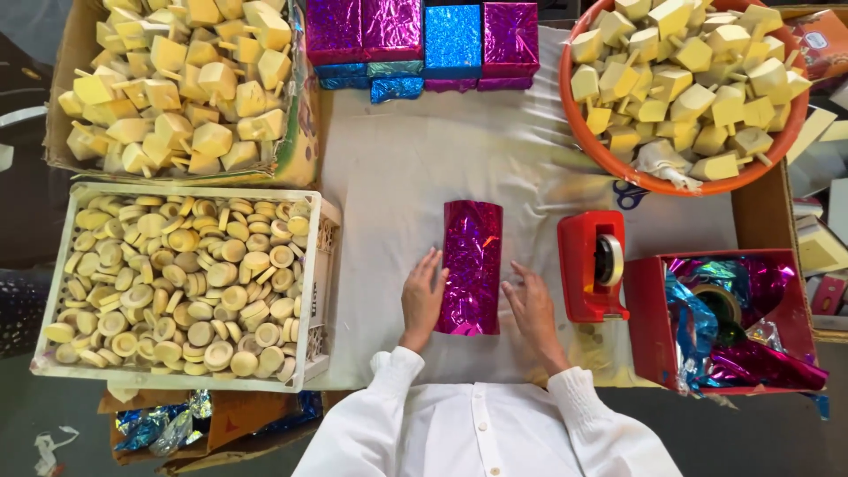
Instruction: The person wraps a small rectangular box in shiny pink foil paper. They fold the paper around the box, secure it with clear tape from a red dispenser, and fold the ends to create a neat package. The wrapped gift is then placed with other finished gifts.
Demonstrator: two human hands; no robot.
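Observation:
A long roll-shaped package in shiny magenta foil (473, 265) lies upright on the white cloth (389, 177) in front of me. My left hand (422, 299) rests flat against its left side, fingers spread and pointing away from me. Along its lower right side lies my right hand (533, 307), also flat with the fingers apart. Neither hand grips anything. White sleeves cover both my wrists.
Red tape dispenser (594, 263) right of the package, then a red box of foil scraps (649, 327). White crate of round wooden discs (318, 274) at left, cardboard box of yellow blocks (300, 132) above it, orange basin of blocks (601, 150) top right, wrapped foil boxes (422, 40) at the back.

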